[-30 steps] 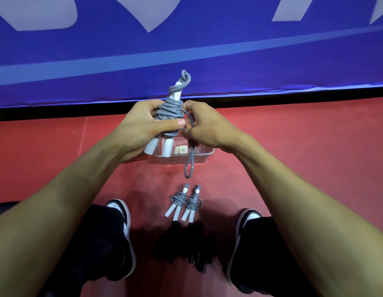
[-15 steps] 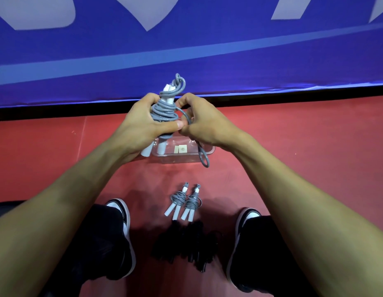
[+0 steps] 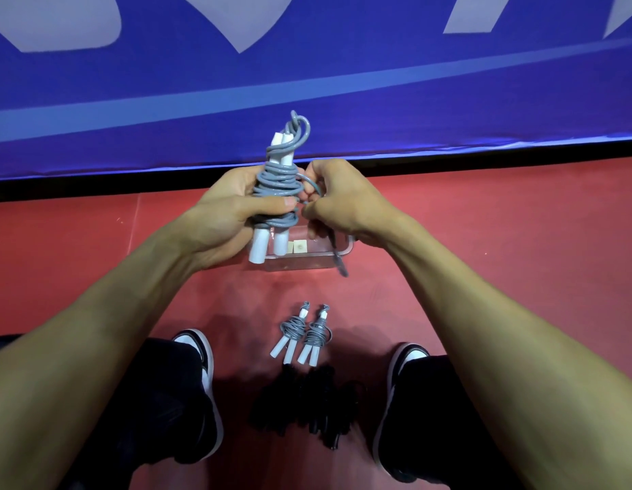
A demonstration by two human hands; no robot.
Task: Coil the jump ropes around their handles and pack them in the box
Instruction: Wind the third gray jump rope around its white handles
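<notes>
Two bare hands meet just above the middle of the view, with a grey jump rope with a pair of white cylindrical handles (image 3: 277, 187) between them. The left hand (image 3: 229, 221) grips the two handles side by side, nearly upright, fingers curled round the grey coils wound about their middle and the thumb pressed across the front of the coils. White handle ends show above the fist at 12 o'clock and below it at 6 o'clock, and a small loop of cord stands over the top ends. The right hand (image 3: 337, 203), at 3 o'clock from the bundle and touching it, pinches the loose grey cord between curled fingers; the free tail hangs out of this hand toward 5 o'clock.

Under the hands on the red floor (image 3: 501, 242) stands a shallow clear plastic box (image 3: 307, 265), with two small pale square pieces inside; the hanging tail crosses its right end. At 6 o'clock from the box, well apart from it, two finished grey-and-white coiled ropes (image 3: 303, 335) lie side by side, touching or nearly so. Just below them at 6 o'clock lies a heap of black ropes (image 3: 307, 408), between two black-and-white shoes. A blue banner with pale shapes (image 3: 307, 83) fills the top.
</notes>
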